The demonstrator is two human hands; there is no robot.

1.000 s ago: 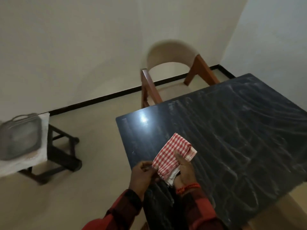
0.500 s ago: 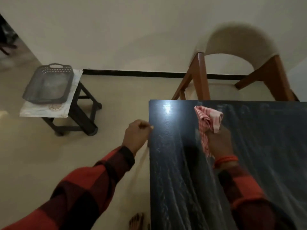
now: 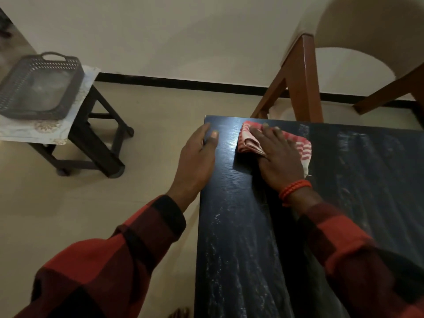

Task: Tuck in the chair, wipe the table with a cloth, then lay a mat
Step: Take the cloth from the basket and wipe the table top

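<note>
A dark table point(image 3: 241, 226) with pale streaks fills the lower right. A folded red-and-white checked cloth point(image 3: 249, 141) lies near its far left corner. My right hand point(image 3: 277, 159) presses flat on the cloth with fingers spread. My left hand point(image 3: 198, 157) rests on the table's left edge, thumb on top and fingers over the side. A wooden chair point(image 3: 305, 76) with a pale curved back stands at the far end of the table, its seat partly under the tabletop.
A dark stool point(image 3: 96, 134) stands on the pale floor at the left. It carries a patterned mat point(image 3: 52, 131) and a grey perforated tray point(image 3: 39, 88). A cream wall with a black skirting runs behind.
My right hand has laid the cloth flat near the far left corner and spread over it. My left hand has opened and settled on the table's left edge. The view has moved closer.
</note>
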